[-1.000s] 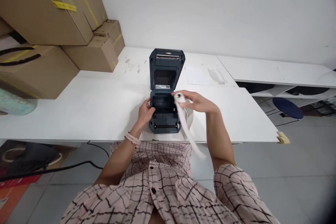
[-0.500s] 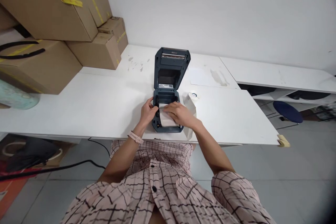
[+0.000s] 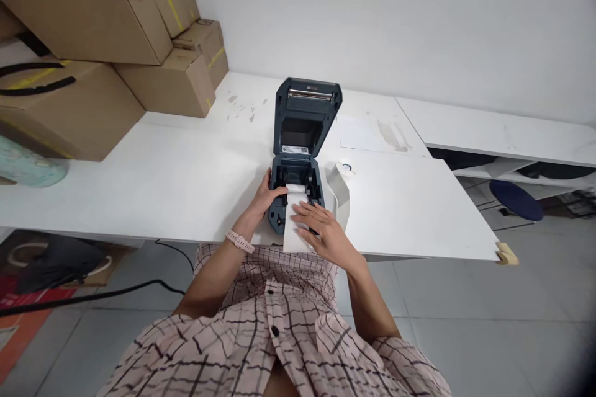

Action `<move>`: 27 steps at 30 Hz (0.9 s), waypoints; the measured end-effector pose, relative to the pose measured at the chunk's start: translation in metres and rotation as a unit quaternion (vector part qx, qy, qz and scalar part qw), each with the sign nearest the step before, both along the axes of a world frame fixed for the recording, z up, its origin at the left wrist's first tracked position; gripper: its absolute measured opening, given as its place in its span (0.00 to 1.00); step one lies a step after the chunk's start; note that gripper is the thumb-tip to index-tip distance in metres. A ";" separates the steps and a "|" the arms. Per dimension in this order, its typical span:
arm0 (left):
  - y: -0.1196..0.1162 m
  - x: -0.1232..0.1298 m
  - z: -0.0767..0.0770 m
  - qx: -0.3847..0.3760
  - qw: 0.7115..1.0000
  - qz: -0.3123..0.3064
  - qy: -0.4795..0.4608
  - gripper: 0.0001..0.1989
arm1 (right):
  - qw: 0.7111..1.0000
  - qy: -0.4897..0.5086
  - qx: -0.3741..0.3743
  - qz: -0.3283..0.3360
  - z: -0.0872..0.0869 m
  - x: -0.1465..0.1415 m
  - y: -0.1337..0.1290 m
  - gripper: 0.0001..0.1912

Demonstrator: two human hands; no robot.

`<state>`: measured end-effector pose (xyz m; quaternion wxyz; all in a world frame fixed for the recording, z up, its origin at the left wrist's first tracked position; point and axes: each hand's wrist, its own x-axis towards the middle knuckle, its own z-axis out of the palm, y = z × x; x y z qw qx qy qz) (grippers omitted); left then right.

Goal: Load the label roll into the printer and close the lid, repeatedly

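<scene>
A dark blue-grey label printer point(image 3: 275, 220) stands on the white table with its lid point(image 3: 300, 130) raised. White label paper point(image 3: 294, 232) runs from a roll point(image 3: 296, 188) inside the body, over the printer's front and down to the table edge. My left hand point(image 3: 264, 197) grips the printer's left side, thumb over the rim near the roll and fingers outside. My right hand point(image 3: 326, 234) lies with fingers stretched across the paper, covering part of the printer's front right. To the right of the printer stands a loose curling strip of paper point(image 3: 342, 192).
Stacked cardboard boxes point(image 3: 107, 18) fill the back left of the table point(image 3: 186, 198). A pale green patterned object point(image 3: 30, 164) sits at the left edge. A white sheet point(image 3: 358, 135) lies behind on the right. Beyond is a blue stool point(image 3: 516, 200).
My right hand has moved towards me, and the label paper now extends over the printer's front edge. The left hand keeps its place on the printer's side, its thumb slightly further in.
</scene>
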<state>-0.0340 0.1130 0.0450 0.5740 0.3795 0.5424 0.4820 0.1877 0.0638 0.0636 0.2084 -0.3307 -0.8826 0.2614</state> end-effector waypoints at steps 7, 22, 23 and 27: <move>-0.042 0.009 -0.005 0.045 0.998 -0.013 0.032 0.52 | 0.991 0.014 -0.071 0.109 0.038 0.027 0.006 0.24; -0.106 0.020 -0.019 0.039 0.996 -0.020 0.072 0.59 | 0.947 0.287 -0.023 -0.143 0.087 -0.015 0.155 0.42; -0.107 0.019 -0.020 0.036 0.996 -0.022 0.081 0.59 | 0.944 0.292 -0.012 -0.156 0.082 -0.013 0.131 0.41; -0.108 0.017 -0.019 0.012 0.995 -0.040 0.093 0.61 | 0.931 0.299 -0.033 -0.208 0.052 -0.010 0.048 0.29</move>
